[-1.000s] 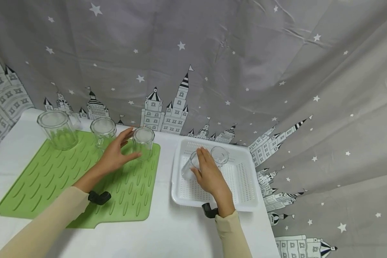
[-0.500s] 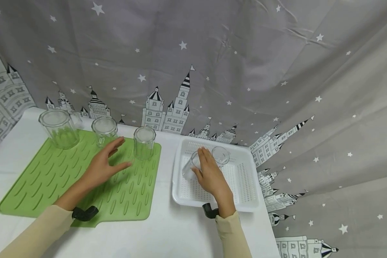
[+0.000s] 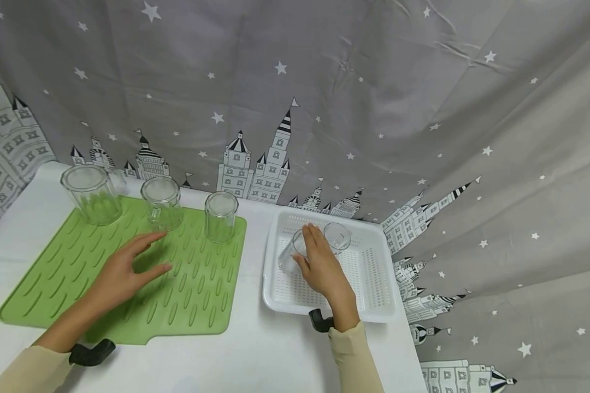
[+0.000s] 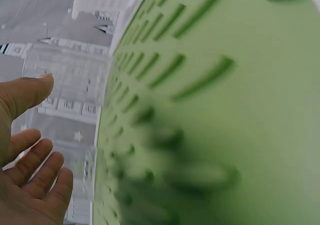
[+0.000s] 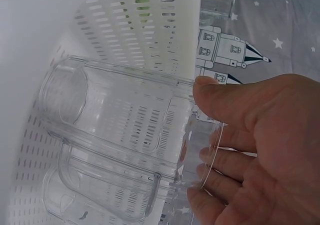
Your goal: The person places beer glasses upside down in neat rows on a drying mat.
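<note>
My left hand point(image 3: 120, 273) is over the green drying mat point(image 3: 196, 297), its thumb and fingers spread with nothing between them. Along the mat's back stand a large glass mug point(image 3: 92, 199), a smaller glass mug point(image 3: 163, 204) and a clear glass point(image 3: 220, 218). Over the white basket point(image 3: 270, 300), my right hand point(image 3: 319, 265) holds a clear glass mug point(image 5: 120, 110) by its rim. The right wrist view shows its handle and the thumb on the near rim, fingers at the far side. Another clear glass point(image 3: 338, 238) is beside it in the basket.
A white cloth point(image 3: 241, 349) covers the table under mat and basket. Just behind the table hangs a grey curtain point(image 3: 373, 98) printed with stars and castles, which also runs down the right side. The basket has raised, perforated walls.
My left hand has drawn away from the clear glass at the mat's right back corner, moving left and toward me. The right hand stays at the basket.
</note>
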Demonstrator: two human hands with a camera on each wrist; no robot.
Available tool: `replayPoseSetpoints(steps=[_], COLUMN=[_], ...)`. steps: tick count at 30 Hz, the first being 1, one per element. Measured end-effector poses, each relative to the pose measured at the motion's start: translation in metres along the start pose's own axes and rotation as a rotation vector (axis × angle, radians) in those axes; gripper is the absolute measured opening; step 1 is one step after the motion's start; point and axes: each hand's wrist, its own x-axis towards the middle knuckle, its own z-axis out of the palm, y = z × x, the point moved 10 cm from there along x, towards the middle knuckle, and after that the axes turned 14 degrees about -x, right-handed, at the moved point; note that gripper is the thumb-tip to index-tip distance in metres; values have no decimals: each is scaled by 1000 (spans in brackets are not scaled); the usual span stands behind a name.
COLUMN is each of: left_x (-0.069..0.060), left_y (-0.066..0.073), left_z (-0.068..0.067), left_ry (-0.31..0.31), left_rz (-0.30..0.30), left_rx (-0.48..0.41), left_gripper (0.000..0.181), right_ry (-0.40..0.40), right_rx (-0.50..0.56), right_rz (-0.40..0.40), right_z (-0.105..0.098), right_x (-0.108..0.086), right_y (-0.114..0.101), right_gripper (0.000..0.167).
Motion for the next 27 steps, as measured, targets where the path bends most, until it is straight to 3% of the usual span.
replayPoseSetpoints(steps=[7,13,18,21,27], left_x=[-22,-38,-54,-66,-86], left_y=[-18,-39,-59,-63,-76], left_z=[-32,-74,-106,-117,-128], left_ry=[19,84,144,169,220], left_rz=[-54,-82,-152,-172,-158], left_rx=[86,157,267,309,295], left_gripper=[70,69,71,70,70], right_ry=[-4,0,-7,-6,-1], right_rx=[6,4,11,13,12], right_rz=[0,-6,-1,-3,-2], right_z=[1,1,2,2,1], right_x=[0,0,0,0,0], right_y=[2,2,2,1,1], right_gripper=[72,72,72,72,72])
